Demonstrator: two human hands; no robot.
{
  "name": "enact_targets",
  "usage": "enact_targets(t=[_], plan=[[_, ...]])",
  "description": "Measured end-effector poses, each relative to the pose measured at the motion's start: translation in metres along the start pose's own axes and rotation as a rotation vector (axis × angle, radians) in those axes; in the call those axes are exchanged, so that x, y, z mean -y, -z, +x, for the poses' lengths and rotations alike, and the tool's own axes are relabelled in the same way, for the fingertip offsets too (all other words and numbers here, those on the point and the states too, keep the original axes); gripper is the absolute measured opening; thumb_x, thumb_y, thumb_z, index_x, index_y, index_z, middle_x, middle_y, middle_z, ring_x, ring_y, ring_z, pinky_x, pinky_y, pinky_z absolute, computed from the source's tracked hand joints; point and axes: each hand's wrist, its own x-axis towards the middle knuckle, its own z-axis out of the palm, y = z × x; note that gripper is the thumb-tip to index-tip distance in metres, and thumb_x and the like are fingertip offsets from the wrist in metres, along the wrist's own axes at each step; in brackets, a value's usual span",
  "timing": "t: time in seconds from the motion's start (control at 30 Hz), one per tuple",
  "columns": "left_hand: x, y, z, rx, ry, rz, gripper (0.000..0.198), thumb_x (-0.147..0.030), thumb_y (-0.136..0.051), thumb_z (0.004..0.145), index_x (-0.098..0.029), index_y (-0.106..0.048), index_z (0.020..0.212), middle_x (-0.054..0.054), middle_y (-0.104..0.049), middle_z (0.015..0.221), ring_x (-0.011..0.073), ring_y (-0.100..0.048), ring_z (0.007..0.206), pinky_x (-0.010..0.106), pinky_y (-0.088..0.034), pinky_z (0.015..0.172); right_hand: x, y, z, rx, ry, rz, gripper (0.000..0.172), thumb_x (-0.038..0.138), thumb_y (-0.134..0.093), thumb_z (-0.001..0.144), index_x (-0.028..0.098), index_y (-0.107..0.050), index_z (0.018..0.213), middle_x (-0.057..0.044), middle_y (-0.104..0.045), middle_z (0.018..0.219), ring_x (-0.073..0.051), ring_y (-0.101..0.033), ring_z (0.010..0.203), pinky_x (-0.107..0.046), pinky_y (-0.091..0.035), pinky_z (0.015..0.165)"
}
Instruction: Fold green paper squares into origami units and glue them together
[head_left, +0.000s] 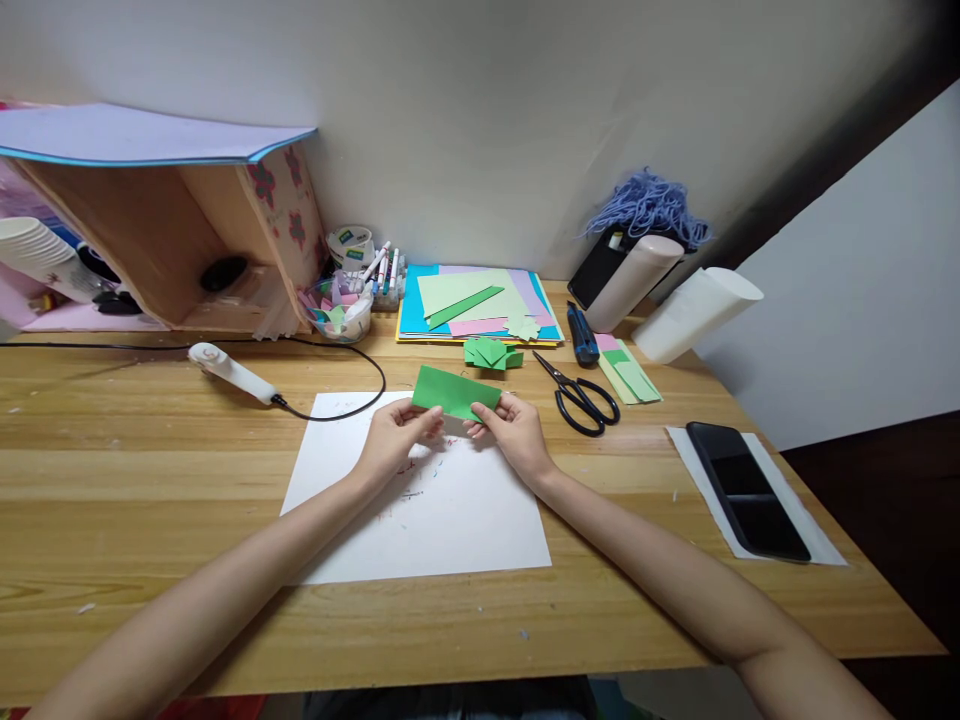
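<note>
A rectangular piece of green paper (456, 390) is held up between my two hands, slightly tilted. My left hand (397, 432) pinches its left end, and my right hand (514, 432) grips the right end with the thumb on the front face. Below both hands lies a white sheet (465, 520) dotted with small coloured pen marks. Just beyond the green paper sits a folded green paper shape (491, 354). Black-handled scissors (581, 395) rest to the right of my right hand.
A corded white tool (232, 373) lies at left. Behind stand a stack of coloured paper (420, 318), a tub of scraps (349, 318) and markers (386, 268). Toward the right are a utility knife (582, 334), paper strips (630, 375), white rolls (694, 315) and a phone (746, 490).
</note>
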Motion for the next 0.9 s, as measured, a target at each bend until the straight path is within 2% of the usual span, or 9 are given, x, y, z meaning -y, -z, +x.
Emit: enact_targets(t=[0.1, 0.2, 0.37, 0.57, 0.7, 0.9], plan=[[0.000, -0.004, -0.004, 0.076, 0.049, 0.005, 0.033, -0.039, -0.072, 0.061, -0.010, -0.066, 0.074, 0.009, -0.068, 0.068, 0.0183, -0.063, 0.062, 0.031, -0.052, 0.062, 0.001, -0.002, -0.003, 0.040, 0.037, -0.012, 0.029, 0.043, -0.068, 0.067, 0.016, -0.061, 0.076, -0.002, -0.066, 0.062, -0.015, -0.062, 0.053, -0.027, -0.053, 0.054], [0.000, -0.007, -0.006, 0.077, 0.059, 0.031, 0.029, -0.037, -0.071, 0.062, -0.010, -0.067, 0.071, 0.010, -0.069, 0.068, 0.0184, -0.064, 0.061, 0.029, -0.052, 0.059, 0.003, -0.004, -0.006, 0.070, 0.053, -0.019, 0.027, 0.041, -0.068, 0.068, 0.017, -0.061, 0.075, -0.001, -0.065, 0.062, -0.016, -0.062, 0.054, -0.028, -0.053, 0.056], [0.001, -0.002, -0.003, 0.036, 0.006, 0.142, 0.024, -0.035, -0.066, 0.065, -0.011, -0.062, 0.063, 0.007, -0.066, 0.059, 0.0172, -0.062, 0.053, 0.026, -0.050, 0.051, 0.002, -0.003, -0.005, 0.078, 0.040, -0.026, 0.028, 0.043, -0.067, 0.068, 0.016, -0.059, 0.070, -0.002, -0.065, 0.058, -0.016, -0.063, 0.052, -0.028, -0.053, 0.053], [0.006, 0.009, 0.008, -0.065, -0.058, 0.157, 0.023, -0.033, -0.066, 0.064, -0.011, -0.060, 0.067, 0.004, -0.064, 0.055, 0.0158, -0.061, 0.050, 0.024, -0.049, 0.048, -0.002, 0.000, -0.001, 0.006, 0.000, -0.021, 0.032, 0.045, -0.068, 0.067, 0.014, -0.058, 0.068, -0.004, -0.065, 0.056, -0.015, -0.064, 0.053, -0.024, -0.053, 0.051], [0.006, 0.013, 0.012, -0.164, -0.066, 0.144, 0.023, -0.033, -0.066, 0.064, -0.011, -0.061, 0.070, 0.005, -0.066, 0.059, 0.0152, -0.062, 0.051, 0.025, -0.050, 0.050, -0.003, 0.000, 0.001, -0.009, -0.012, -0.008, 0.031, 0.042, -0.068, 0.067, 0.014, -0.061, 0.074, -0.004, -0.068, 0.061, -0.014, -0.063, 0.051, -0.023, -0.052, 0.050], [0.006, 0.015, 0.013, -0.195, -0.091, 0.090, 0.029, -0.037, -0.065, 0.066, -0.010, -0.063, 0.075, 0.008, -0.068, 0.069, 0.0159, -0.064, 0.056, 0.027, -0.053, 0.055, -0.005, 0.000, -0.001, 0.013, -0.013, 0.042, 0.031, 0.041, -0.068, 0.068, 0.013, -0.062, 0.081, -0.004, -0.067, 0.068, -0.016, -0.066, 0.059, -0.026, -0.055, 0.056]])
